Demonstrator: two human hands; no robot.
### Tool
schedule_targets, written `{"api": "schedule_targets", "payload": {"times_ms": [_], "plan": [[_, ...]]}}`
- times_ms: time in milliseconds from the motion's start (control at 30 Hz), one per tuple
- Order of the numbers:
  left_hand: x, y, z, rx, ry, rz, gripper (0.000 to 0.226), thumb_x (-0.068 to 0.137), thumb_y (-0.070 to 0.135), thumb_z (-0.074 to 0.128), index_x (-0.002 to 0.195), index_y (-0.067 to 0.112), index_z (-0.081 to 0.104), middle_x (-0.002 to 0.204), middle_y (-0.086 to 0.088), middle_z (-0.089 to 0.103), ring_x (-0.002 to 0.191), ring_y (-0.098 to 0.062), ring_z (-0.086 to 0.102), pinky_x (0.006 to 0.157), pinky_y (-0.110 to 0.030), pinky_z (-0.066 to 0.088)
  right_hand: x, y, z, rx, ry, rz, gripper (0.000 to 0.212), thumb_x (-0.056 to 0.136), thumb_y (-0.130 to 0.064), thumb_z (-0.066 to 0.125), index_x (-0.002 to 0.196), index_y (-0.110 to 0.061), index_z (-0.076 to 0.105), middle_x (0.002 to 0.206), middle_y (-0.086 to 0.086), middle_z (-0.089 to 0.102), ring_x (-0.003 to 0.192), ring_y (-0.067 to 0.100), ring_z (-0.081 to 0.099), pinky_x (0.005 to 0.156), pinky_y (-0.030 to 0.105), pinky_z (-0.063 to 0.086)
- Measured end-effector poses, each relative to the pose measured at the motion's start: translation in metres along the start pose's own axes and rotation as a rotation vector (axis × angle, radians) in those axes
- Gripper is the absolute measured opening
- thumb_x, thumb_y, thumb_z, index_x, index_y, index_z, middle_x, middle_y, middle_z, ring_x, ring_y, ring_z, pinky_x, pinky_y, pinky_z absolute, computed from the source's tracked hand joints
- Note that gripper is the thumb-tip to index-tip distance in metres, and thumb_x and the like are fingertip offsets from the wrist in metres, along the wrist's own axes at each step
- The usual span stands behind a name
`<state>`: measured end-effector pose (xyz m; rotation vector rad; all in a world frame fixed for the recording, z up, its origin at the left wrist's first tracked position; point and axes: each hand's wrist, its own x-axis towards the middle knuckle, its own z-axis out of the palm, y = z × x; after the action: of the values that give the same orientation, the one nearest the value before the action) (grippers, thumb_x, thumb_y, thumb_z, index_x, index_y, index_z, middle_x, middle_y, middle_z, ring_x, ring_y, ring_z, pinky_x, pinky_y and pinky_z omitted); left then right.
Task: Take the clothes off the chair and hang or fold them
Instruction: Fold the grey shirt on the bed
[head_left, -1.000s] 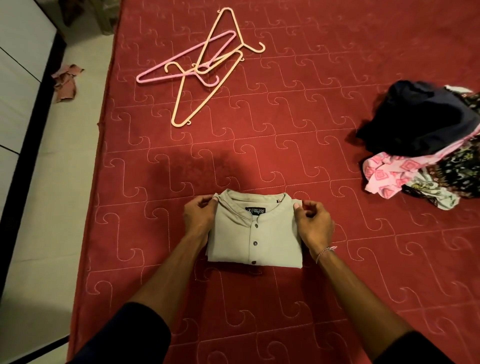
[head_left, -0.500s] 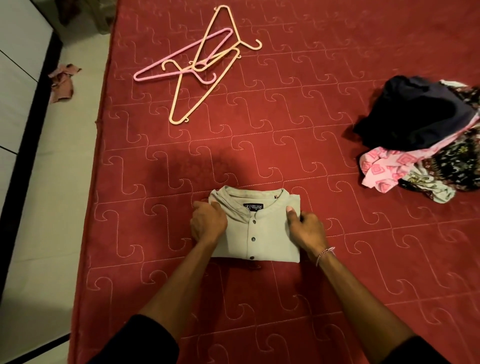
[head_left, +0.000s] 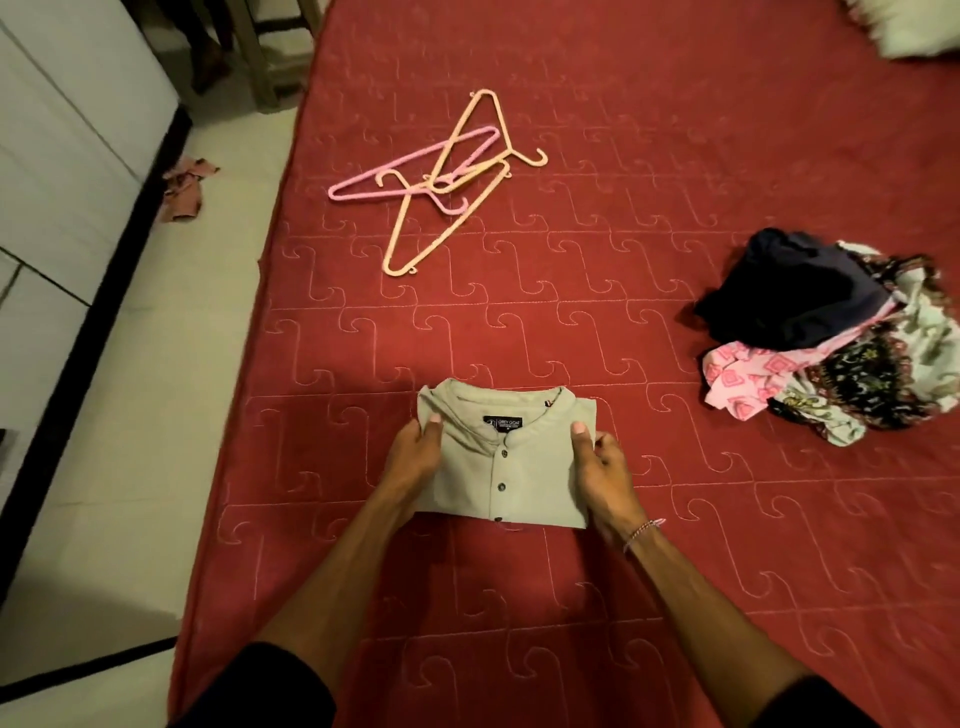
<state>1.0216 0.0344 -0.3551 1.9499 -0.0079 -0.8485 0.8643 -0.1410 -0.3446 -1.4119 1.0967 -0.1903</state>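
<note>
A pale grey-green button-front cotton shirt (head_left: 511, 462), folded into a compact rectangle with its collar pointing to twelve o'clock, lies flat on the dark red quilted bedspread (head_left: 597, 322) at the lower centre of the head view. The left hand (head_left: 415, 457) holds its nine o'clock edge, thumb on top and fingers tucked beneath; the right hand (head_left: 602, 470) holds the three o'clock edge the same way, so both are closed on the cloth and not spread flat. The bundle sits squarely between the two hands, its button line running from six to twelve, neither hand nearer than the other, which suggests a level two-handed lift. The heap of unfolded clothes, dark navy over pink and floral prints (head_left: 831, 338), lies well apart at two o'clock. The tangled pink and peach plastic hangers (head_left: 441, 182) lie at eleven.
</note>
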Motion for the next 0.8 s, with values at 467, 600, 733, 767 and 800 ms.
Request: {"api": "schedule_targets", "payload": {"times_ms": [467, 600, 733, 767, 800], "plan": [[-0.188, 0.064, -0.143, -0.473, -0.082, -0.022, 0.034, 0.097, 0.026, 0.062, 0.121, 0.002, 0.063, 0.115, -0.018, 0.071, 0.1, -0.028, 0.072, 0.08, -0.036, 0.058, -0.161, -0.129, 0.025, 0.238, -0.537, 0.082, 0.037, 0.099, -0.024, 0.061, 0.132, -0.008, 0.058, 0.118, 0.012, 0.072, 0.107, 0.029, 0.07, 0.08, 0.04, 0.061], [-0.263, 0.061, -0.17, -0.648, -0.016, -0.019, 0.033, 0.096, 0.018, 0.063, 0.123, -0.001, 0.063, 0.117, -0.018, 0.071, 0.108, -0.031, 0.069, 0.084, -0.038, 0.059, -0.205, -0.155, 0.032, 0.177, -0.665, 0.034, 0.035, 0.1, -0.021, 0.06, 0.133, -0.01, 0.057, 0.117, 0.011, 0.073, 0.105, 0.028, 0.071, 0.078, 0.039, 0.061], [-0.33, 0.05, -0.188, -0.757, 0.074, 0.0, 0.036, 0.095, 0.017, 0.065, 0.127, 0.001, 0.062, 0.118, -0.018, 0.07, 0.107, -0.03, 0.069, 0.08, -0.038, 0.06, -0.24, -0.168, 0.041, 0.132, -0.842, 0.016, 0.038, 0.1, -0.019, 0.06, 0.136, -0.011, 0.054, 0.124, 0.013, 0.07, 0.114, 0.032, 0.067, 0.095, 0.052, 0.055], [-0.351, 0.044, -0.196, -0.778, 0.114, -0.001, 0.035, 0.094, 0.017, 0.066, 0.126, 0.002, 0.062, 0.117, -0.018, 0.071, 0.105, -0.03, 0.07, 0.079, -0.039, 0.061, -0.253, -0.17, 0.046, 0.116, -0.887, 0.012, 0.038, 0.1, -0.019, 0.06, 0.137, -0.011, 0.053, 0.125, 0.014, 0.069, 0.115, 0.032, 0.067, 0.096, 0.051, 0.054], [-0.368, 0.04, -0.202, -0.795, 0.145, -0.001, 0.034, 0.094, 0.018, 0.066, 0.125, 0.003, 0.063, 0.116, -0.017, 0.071, 0.103, -0.029, 0.071, 0.08, -0.04, 0.06, -0.264, -0.171, 0.052, 0.105, -0.924, 0.01, 0.038, 0.1, -0.019, 0.06, 0.137, -0.011, 0.053, 0.125, 0.014, 0.069, 0.115, 0.032, 0.067, 0.094, 0.049, 0.056]]}}
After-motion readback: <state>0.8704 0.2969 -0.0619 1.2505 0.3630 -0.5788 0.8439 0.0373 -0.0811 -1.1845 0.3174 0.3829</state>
